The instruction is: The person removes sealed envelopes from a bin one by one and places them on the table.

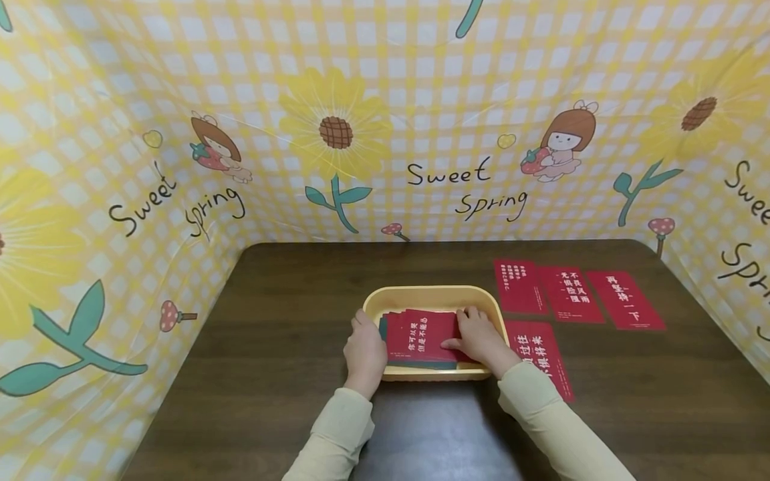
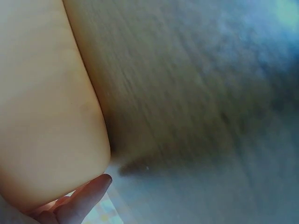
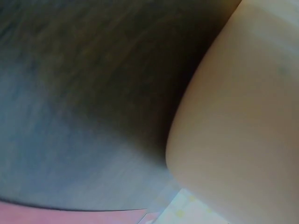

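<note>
A pale yellow plastic tray (image 1: 436,375) holds a stack of red cards with white writing. My left hand (image 1: 363,353) grips the tray's left end, and its fingers (image 2: 86,198) show against the outer wall in the left wrist view. Over the tray's right side, my right hand (image 1: 481,339) holds the right part of the top red card (image 1: 415,334), thumb on its face and fingertips near the far edge. A dark teal layer (image 1: 421,365) peeks out under the red cards. The right wrist view shows the tray wall (image 3: 243,130) but not the right hand's fingers.
Right of the tray, three red cards lie in a row, including a middle card (image 1: 571,294) and a right card (image 1: 625,300). Nearer, another red card (image 1: 556,361) is partly covered by the right arm. Checked cloth (image 1: 385,133) surrounds the brown table (image 1: 271,334).
</note>
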Demonstrator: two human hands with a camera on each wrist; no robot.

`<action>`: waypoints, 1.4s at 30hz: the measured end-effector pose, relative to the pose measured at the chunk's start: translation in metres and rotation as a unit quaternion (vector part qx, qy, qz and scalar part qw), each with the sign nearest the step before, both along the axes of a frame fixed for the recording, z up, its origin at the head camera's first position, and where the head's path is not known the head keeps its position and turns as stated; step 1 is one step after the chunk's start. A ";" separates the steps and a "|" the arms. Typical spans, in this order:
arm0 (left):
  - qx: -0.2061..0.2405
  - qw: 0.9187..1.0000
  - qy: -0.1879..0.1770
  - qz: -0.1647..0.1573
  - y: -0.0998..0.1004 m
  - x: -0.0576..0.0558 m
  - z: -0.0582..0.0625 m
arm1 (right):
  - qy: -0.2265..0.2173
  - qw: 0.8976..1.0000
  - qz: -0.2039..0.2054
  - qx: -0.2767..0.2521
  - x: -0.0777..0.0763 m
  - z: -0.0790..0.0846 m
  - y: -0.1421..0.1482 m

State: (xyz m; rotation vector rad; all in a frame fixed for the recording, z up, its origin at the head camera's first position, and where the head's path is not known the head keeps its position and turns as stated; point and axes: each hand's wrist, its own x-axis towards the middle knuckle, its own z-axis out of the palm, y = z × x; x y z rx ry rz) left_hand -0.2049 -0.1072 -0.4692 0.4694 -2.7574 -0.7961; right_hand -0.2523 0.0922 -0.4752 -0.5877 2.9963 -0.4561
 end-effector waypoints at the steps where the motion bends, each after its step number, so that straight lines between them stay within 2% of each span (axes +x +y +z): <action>1: -0.001 1.000 0.000 0.001 0.000 0.000 0.000 | -0.002 1.000 -0.002 -0.001 0.000 0.000 0.000; 4: 0.000 1.000 -0.003 0.001 0.000 -0.002 0.001 | -0.006 1.000 -0.005 0.000 -0.001 0.001 0.000; 5: 0.010 1.000 -0.012 0.001 0.000 0.000 0.006 | -0.009 1.000 -0.006 0.000 -0.001 0.000 0.000; 10: 0.012 1.000 -0.024 -0.003 0.000 0.001 0.007 | -0.008 1.000 -0.005 0.001 -0.001 0.001 0.000; 15: 0.011 1.000 -0.026 -0.002 0.000 0.000 0.006 | 0.001 1.000 -0.007 -0.020 0.000 0.002 0.002; 22: 0.016 0.999 -0.040 -0.002 -0.001 0.000 0.005 | -0.028 0.997 -0.028 -0.066 -0.001 0.003 0.000; 28: 0.011 1.000 -0.025 -0.006 -0.001 0.001 0.004 | -0.055 0.994 -0.038 -0.087 -0.002 0.002 0.000; 36: 0.014 1.000 -0.018 -0.003 0.000 0.000 0.005 | -0.030 0.995 -0.031 -0.086 -0.004 0.003 -0.001; 42: 0.009 1.000 -0.013 -0.001 0.000 0.000 0.003 | 0.022 0.995 -0.023 -0.092 -0.003 0.005 -0.002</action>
